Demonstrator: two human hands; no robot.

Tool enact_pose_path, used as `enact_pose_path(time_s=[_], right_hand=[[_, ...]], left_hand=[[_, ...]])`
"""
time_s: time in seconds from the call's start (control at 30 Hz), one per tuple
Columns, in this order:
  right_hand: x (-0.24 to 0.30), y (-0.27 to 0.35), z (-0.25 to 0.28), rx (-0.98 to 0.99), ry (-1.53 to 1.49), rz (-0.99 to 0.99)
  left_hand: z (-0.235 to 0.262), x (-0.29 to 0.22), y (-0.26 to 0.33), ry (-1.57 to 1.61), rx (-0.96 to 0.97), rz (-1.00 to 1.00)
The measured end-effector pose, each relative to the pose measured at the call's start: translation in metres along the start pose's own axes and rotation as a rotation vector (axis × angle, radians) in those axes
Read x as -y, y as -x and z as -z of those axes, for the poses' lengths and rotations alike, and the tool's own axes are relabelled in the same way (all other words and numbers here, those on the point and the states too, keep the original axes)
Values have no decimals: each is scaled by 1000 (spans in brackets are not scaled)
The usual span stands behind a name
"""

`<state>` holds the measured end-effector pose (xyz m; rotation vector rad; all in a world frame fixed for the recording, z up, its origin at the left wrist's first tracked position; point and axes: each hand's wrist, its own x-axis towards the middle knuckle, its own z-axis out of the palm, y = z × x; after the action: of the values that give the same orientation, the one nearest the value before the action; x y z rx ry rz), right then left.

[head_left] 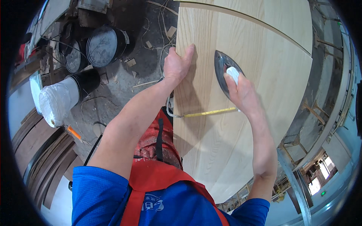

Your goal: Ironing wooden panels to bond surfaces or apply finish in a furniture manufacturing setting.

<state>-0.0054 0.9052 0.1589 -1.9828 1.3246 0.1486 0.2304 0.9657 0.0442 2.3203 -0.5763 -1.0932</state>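
A pale wood-grain panel [226,150] lies in front of me. My right hand [244,92] is closed around the white handle of an iron [221,69]. The iron's dark, pointed body rests on the panel, its tip toward the far side. A yellow-wrapped cord [209,112] stretches across the panel from near my right wrist to the left edge, where it turns grey and loops over the side. My left hand [177,66] grips that left edge, thumb on the upper face; its other fingers are mostly hidden.
Beyond a narrow gap lies another pale panel [275,19]. Black buckets [102,45] stand on the floor at left, near a plastic-wrapped bucket [58,100]. Wood scraps and cables litter the floor. Wooden frames [315,113] stand along the right side.
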Motion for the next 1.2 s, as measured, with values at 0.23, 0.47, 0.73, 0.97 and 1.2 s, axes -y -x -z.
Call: enact_pose_path(time_s=[0.23, 0.47, 0.73, 0.97, 1.2], right_hand=[[-1, 21, -3, 63, -23, 90], [-10, -26, 2, -82, -17, 44], [-16, -2, -5, -53, -45, 63], [-5, 36, -18, 18, -16, -33], [-1, 44, -23, 17, -9, -35]], left_hand=[[-3, 9, -5, -5, -30, -26], [-4, 7, -3, -22, -20, -40], [-2, 4, -1, -23, -20, -31], [-2, 5, -2, -10, -41, -17], [-3, 5, -2, -22, -37, -30]])
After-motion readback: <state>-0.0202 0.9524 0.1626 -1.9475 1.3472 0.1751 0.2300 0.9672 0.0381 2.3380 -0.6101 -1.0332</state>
